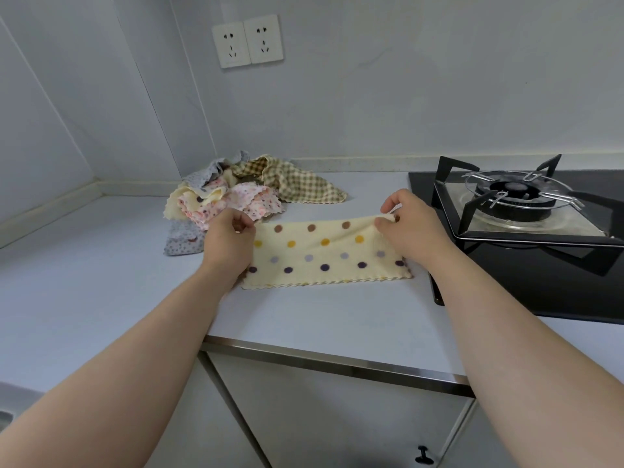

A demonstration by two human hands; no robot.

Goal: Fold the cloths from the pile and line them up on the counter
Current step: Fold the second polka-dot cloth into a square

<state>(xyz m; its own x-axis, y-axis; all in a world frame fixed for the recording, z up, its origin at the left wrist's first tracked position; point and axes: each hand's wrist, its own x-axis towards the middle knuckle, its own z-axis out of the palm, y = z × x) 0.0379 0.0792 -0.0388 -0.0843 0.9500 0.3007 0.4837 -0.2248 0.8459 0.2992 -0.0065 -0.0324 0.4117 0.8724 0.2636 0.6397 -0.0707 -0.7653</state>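
Dotted cloth (324,255): cream with rows of brown, yellow, lilac and purple dots; a long rectangle lying on the surface just left of the hob, its wavy near edge flat, its far edge pulled taut between the two hands
Left hand (229,238): at the cloth's far corner on the side away from the hob; thumb and fingers pressed together, pinching that corner
Right hand (412,228): at the far corner nearest the hob; thumb and fingers pinching the cloth's edge, which bunches slightly there
Pile (216,201): loose heap of unfolded cloths left of the hob and farther back toward the wall; pink floral, grey speckled and cream ones tangled together
Checked cloth (297,184): brown and cream, on the pile's hob side, one corner spread flat
Surface (101,282): pale grey, running left from the hob to the wall corner
Hob (516,201): black glass, one burner under a black pan support
Sockets (248,40): two white ones on the wall, above and left of the hob
Cupboard knob (423,459): small, black, on a white door below the hob's near left corner
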